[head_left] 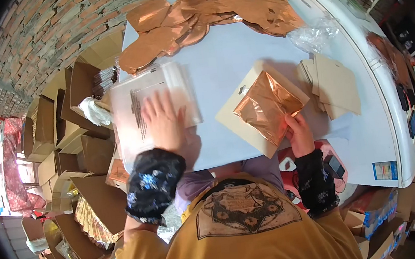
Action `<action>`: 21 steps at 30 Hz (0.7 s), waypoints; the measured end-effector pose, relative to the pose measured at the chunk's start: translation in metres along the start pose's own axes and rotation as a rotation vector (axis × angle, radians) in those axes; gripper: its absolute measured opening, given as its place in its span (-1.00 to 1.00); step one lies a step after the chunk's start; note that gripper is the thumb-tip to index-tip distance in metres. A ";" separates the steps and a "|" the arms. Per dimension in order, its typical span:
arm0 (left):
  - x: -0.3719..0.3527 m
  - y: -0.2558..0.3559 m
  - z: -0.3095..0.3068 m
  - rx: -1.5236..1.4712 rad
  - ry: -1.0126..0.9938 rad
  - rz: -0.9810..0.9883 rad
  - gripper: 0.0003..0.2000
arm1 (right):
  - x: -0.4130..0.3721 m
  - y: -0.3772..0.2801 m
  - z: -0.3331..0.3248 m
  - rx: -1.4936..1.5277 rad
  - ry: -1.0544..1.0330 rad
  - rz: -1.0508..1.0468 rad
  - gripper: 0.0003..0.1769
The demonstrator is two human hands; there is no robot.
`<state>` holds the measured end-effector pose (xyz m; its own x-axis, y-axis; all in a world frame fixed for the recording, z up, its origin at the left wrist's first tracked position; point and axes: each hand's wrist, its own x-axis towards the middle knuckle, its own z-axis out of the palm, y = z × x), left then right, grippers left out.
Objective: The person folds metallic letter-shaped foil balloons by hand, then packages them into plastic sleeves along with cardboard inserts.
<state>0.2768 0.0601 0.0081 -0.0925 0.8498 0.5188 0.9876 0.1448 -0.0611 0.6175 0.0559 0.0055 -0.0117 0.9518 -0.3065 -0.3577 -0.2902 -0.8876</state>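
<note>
My left hand (164, 123) lies flat, fingers spread, on a stack of clear plastic bags (125, 103) with dark printing. Between the thumb and fingers of my right hand (298, 133) is the lower right edge of a folded copper-coloured foil sheet (266, 105). That shiny sheet rests on a beige card (226, 117) with a hanging hole near its left corner. To the right of it, several more beige cards (336, 81) are loosely piled. Across the far side of the table spreads a large heap of copper foil pieces (180, 25).
The pale blue table (206, 73) stands against a white appliance like a chest freezer (387, 109) on the right. Crumpled clear plastic (315, 35) sits at the table's right edge. Open cardboard boxes (93, 158) crowd the left side. A red stool (323, 154) is below right.
</note>
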 end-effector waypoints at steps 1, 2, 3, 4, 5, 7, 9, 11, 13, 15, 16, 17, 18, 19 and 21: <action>0.006 0.012 -0.017 -0.392 -0.046 0.025 -0.49 | -0.001 0.001 -0.001 -0.002 -0.002 -0.005 -0.73; 0.009 0.026 -0.031 -0.786 -0.092 0.043 -0.54 | -0.001 0.003 -0.005 0.003 -0.005 -0.006 -0.74; 0.011 0.044 -0.046 -0.954 -0.158 0.066 -0.59 | 0.001 0.007 -0.010 0.007 -0.010 -0.008 -0.75; 0.013 0.059 -0.054 -1.121 -0.221 0.093 -0.62 | 0.003 0.008 -0.011 0.013 -0.015 -0.013 -0.75; 0.016 0.069 -0.047 -1.100 -0.210 0.158 -0.64 | 0.003 0.007 -0.011 0.018 -0.020 -0.026 -0.76; 0.026 0.081 -0.026 -1.053 -0.234 0.270 -0.68 | 0.000 0.005 -0.008 0.031 -0.026 -0.054 -0.78; 0.030 0.089 -0.027 -1.047 -0.271 0.246 -0.69 | -0.002 0.004 -0.006 0.042 -0.033 -0.067 -0.79; 0.035 0.093 -0.030 -1.034 -0.354 0.227 -0.67 | -0.001 0.006 -0.012 0.044 -0.043 -0.064 -0.79; 0.040 0.096 -0.033 -1.034 -0.514 0.167 -0.61 | 0.004 0.011 -0.020 0.036 -0.060 -0.047 -0.79; 0.044 0.099 -0.035 -1.035 -0.672 0.127 -0.51 | 0.003 0.015 -0.019 0.060 -0.028 -0.037 -0.77; 0.047 0.100 -0.034 -1.037 -0.749 0.116 -0.45 | 0.002 0.014 -0.016 0.072 -0.012 -0.030 -0.77; 0.051 0.101 -0.033 -1.037 -0.824 0.105 -0.38 | 0.000 0.012 -0.013 0.069 -0.011 -0.023 -0.76; 0.057 0.102 -0.021 -1.101 -0.879 0.142 -0.35 | -0.002 0.009 -0.010 0.065 -0.011 -0.014 -0.76; 0.063 0.103 -0.005 -1.166 -0.935 0.177 -0.31 | -0.004 0.008 -0.009 0.061 -0.010 -0.004 -0.76; 0.065 0.101 0.003 -1.170 -0.891 0.166 -0.34 | -0.002 0.011 -0.013 0.062 -0.001 0.014 -0.75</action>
<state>0.3706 0.1313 0.0333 0.4106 0.9019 -0.1339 0.4930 -0.0961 0.8647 0.6257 0.0495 -0.0077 -0.0184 0.9479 -0.3181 -0.4146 -0.2967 -0.8603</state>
